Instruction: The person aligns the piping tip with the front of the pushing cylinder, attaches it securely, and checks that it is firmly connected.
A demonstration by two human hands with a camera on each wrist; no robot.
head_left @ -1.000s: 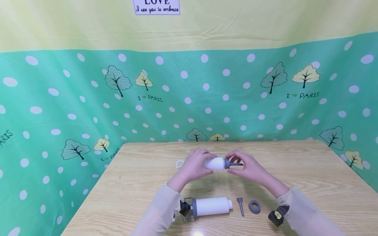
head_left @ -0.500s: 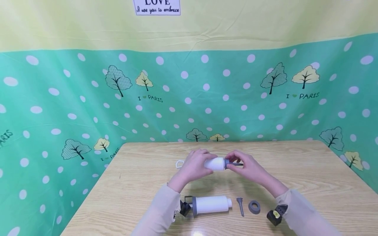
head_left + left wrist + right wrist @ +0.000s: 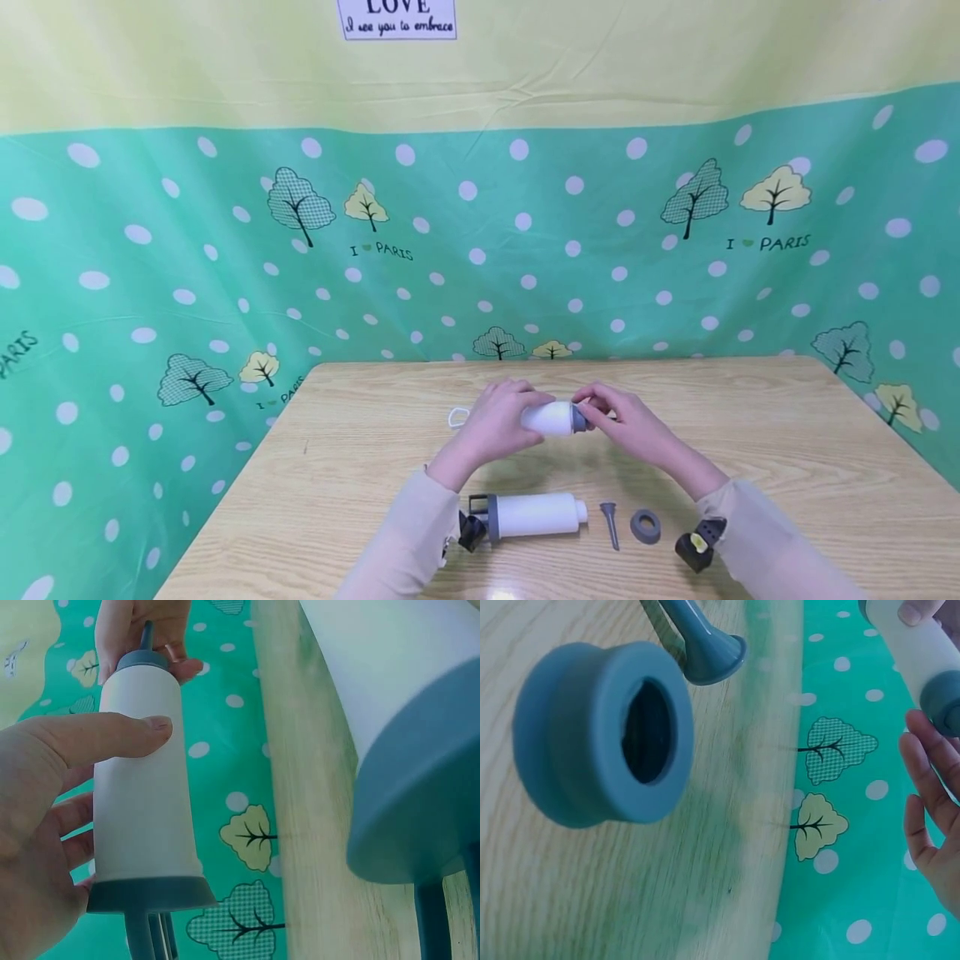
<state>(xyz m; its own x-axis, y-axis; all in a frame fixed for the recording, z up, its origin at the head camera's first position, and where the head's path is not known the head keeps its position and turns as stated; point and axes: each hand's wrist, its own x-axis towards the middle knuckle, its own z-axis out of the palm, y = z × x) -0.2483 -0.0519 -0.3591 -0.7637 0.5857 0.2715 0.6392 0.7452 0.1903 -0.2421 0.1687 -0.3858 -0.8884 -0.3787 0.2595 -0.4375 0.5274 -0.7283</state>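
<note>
My left hand [image 3: 498, 419] grips the white barrel of an icing syringe [image 3: 549, 418], held sideways above the table, its thumb across the barrel in the left wrist view. A white loop handle [image 3: 458, 417] sticks out on the left. The barrel's right end carries a grey collar [image 3: 579, 418], which my right hand [image 3: 632, 423] pinches between thumb and index finger. A thin grey nozzle [image 3: 148, 636] rises from that collar in the left wrist view; in the head view, the right hand mostly hides it. The other right-hand fingers [image 3: 928, 769] lie loosely apart beside the collar.
Nearer on the wooden table [image 3: 360, 467] lies a second icing syringe [image 3: 538, 514] with a grey end and handle. To its right are a loose grey nozzle [image 3: 611, 525] and a grey ring [image 3: 645, 527]. A patterned cloth [image 3: 480, 250] hangs behind.
The right thumb has moved up across the grey collar, close to the index finger, and the nozzle has become mostly hidden behind the hand. The left hand's grip stays nearly the same.
</note>
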